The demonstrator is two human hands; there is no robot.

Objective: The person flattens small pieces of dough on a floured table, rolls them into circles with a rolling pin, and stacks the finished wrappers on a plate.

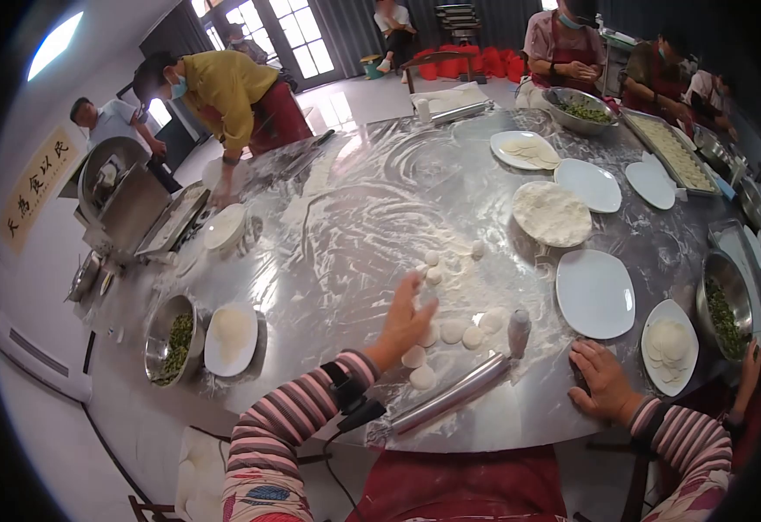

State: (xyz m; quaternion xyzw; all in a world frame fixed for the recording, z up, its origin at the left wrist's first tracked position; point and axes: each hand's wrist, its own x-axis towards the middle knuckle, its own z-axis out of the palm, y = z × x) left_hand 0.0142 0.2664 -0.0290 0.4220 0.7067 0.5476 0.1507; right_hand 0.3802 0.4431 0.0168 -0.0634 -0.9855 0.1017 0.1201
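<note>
The loosely spread, seemingly empty left hand (404,325) is beside round white dough pieces (452,331). The empty right hand (605,384) rests flat on the silver metal table (524,404).

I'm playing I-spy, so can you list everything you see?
Table: one, silver, centre
Dough pieces: several, white, near centre
Rolling pin: one, silver, near edge
Cylinder: one, grey, beside rolling pin
Flour bowl: one, white, right of centre
Plates: at least six, white, both sides
Dough wrappers: many, pale, on three plates
Greens bowls: at least three, silver, both sides
Filled tray: one, silver, far right
Machine: one, silver, left
Wall sign: one, cream, left
Other people: several, varied clothes, far side
Striped sleeves: two, pink-grey, near side
Left hand: one, bare, beside dough pieces
Right hand: one, bare, on table
</note>
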